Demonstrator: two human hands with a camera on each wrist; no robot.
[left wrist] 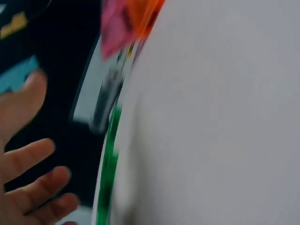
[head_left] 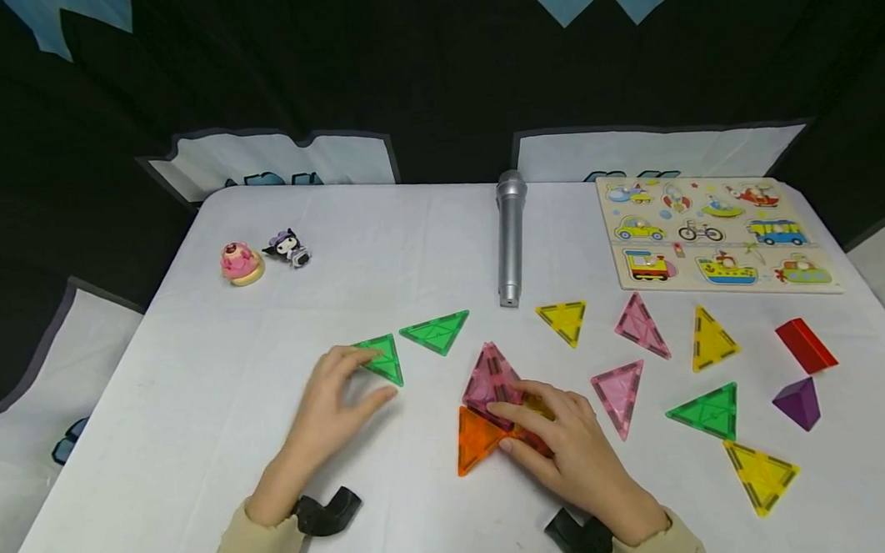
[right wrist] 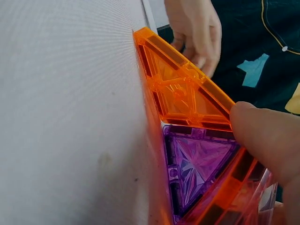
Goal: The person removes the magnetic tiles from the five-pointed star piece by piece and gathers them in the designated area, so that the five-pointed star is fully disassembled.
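My right hand (head_left: 572, 449) grips a small built cluster of translucent magnetic tiles, its thumb (right wrist: 255, 124) at the edge of an orange triangle tile (right wrist: 178, 89). Pink tiles (head_left: 487, 383) form the cluster's peak; a purple triangle tile (right wrist: 199, 164) shows beside the orange one in the right wrist view. Part of the cluster is hidden behind the fingers. With thumb and fingers spread, my left hand (head_left: 336, 399) is at a green triangle tile (head_left: 387, 363), fingertips overlapping its left corner in the head view. Another green triangle tile (head_left: 438, 333) lies just beyond.
Yellow (head_left: 563, 322), pink (head_left: 620, 397) and green (head_left: 708, 413) triangle tiles lie scattered on the right, near a red block (head_left: 807, 345) and a purple block (head_left: 798, 404). Farther back are a silver microphone (head_left: 511, 239), a vehicle puzzle board (head_left: 718, 237) and two small figurines (head_left: 287, 248).
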